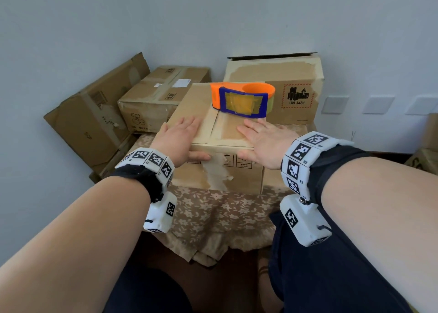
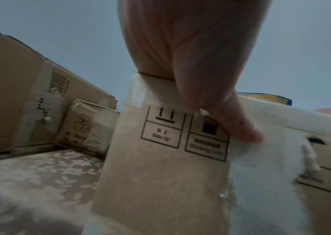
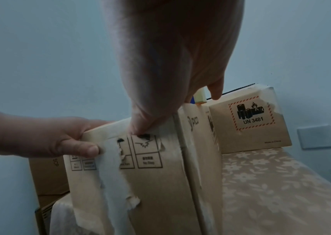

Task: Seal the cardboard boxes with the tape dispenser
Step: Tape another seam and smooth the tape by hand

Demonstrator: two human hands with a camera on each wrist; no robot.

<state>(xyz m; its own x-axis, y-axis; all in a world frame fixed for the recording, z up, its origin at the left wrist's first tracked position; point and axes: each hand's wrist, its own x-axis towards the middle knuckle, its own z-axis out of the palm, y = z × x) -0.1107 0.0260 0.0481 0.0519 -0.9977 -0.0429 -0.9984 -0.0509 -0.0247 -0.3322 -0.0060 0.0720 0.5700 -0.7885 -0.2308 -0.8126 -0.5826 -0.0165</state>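
A cardboard box with torn old tape down its front stands on the cloth-covered table. Its top flaps are folded down, meeting at a middle seam. My left hand lies flat on the left flap, thumb against the front face. My right hand lies flat on the right flap, thumb on the front face too. An orange and blue tape dispenser rests on the far end of the box top, beyond both hands. The right wrist view shows the left hand at the box front edge.
A box with a UN 3481 label stands behind on the right. A taped box sits behind on the left. A large box leans against the left wall. More cardboard shows at the right edge.
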